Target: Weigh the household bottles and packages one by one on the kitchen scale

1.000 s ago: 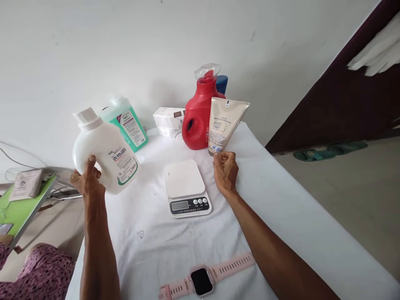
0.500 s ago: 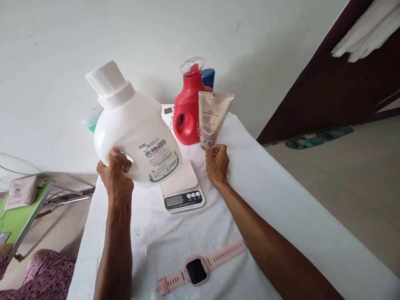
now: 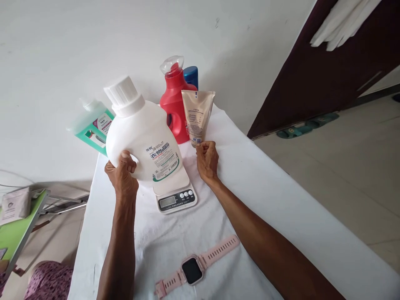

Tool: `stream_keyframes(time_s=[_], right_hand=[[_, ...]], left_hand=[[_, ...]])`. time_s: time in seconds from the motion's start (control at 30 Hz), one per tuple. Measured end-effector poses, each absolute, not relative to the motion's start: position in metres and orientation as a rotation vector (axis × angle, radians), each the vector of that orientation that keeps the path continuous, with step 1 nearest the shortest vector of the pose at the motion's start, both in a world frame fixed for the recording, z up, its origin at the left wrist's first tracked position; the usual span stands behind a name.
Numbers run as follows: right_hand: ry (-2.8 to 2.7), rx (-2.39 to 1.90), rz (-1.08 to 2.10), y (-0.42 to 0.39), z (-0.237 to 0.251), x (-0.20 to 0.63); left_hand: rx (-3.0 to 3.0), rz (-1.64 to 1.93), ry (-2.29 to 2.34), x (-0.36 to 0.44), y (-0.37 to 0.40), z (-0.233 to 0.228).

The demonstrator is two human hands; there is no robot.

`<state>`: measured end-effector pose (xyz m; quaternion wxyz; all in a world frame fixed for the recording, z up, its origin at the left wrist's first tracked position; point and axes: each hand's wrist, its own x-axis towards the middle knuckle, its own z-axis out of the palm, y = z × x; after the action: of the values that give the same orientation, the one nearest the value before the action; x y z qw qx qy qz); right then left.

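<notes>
Head view shows two bare hands above a white-covered worktop [image 3: 265, 204]. The left hand [image 3: 123, 175] is closed around the handle of a white bottle [image 3: 143, 125], with the thumb lying upon it; this bottle leans with its cap to the left, and it hides the rear part of a kitchen scale [image 3: 176, 201]. Whether the bottle touches the scale, I cannot tell. The right hand [image 3: 207, 160] is nearly closed, its thumb and fingers pinching the lower end of a beige tube [image 3: 197, 112], whose wide end points upward. Just behind the tube stands a red bottle [image 3: 175, 93], with a blue container [image 3: 191, 76] partly seen behind it. Farther to the left, behind the white bottle, is a green bottle [image 3: 89, 134]. Nearer to the person, a pink watch [image 3: 191, 270] lies on the worktop
</notes>
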<state>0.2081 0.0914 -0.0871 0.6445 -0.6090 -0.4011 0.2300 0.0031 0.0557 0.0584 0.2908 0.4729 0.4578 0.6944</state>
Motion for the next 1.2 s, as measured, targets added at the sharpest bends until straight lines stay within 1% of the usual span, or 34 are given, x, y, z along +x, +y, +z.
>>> stream_keyframes(time_s=[0.13,0.3,0.43,0.53,0.63,0.73,0.83,0.97,1.2], right_hand=[[-0.917,-1.389,0.52,0.093,-0.09,0.208],[-0.93,-1.381,0.544,0.09,-0.091,0.21],[-0.928,-1.386,0.581,0.09,-0.09,0.211],[-0.922,-1.395,0.586,0.091,-0.093,0.211],[-0.912,-1.39,0.578,0.094,-0.097,0.21],[-0.914,-1.387,0.564,0.096,-0.1,0.209],[-0.929,-1.396,0.556,0.096,-0.102,0.209],[-0.949,-1.394,0.559,0.095,-0.102,0.21],[-0.944,-1.422,0.606,0.092,-0.098,0.21]], left_hand=[[1.31,1.821,1.262,0.001,0.054,0.054],[1.355,1.768,1.186,-0.007,0.049,0.048],[1.427,1.775,1.278,-0.025,0.048,0.043],[1.388,1.923,1.404,-0.048,0.043,0.027],[1.466,1.989,1.687,-0.073,0.033,-0.003],[1.662,1.786,1.918,-0.088,0.022,-0.034],[1.858,1.515,2.0,-0.091,0.016,-0.05],[2.021,1.291,1.986,-0.09,0.017,-0.051],[1.868,0.966,1.975,-0.097,0.024,-0.05]])
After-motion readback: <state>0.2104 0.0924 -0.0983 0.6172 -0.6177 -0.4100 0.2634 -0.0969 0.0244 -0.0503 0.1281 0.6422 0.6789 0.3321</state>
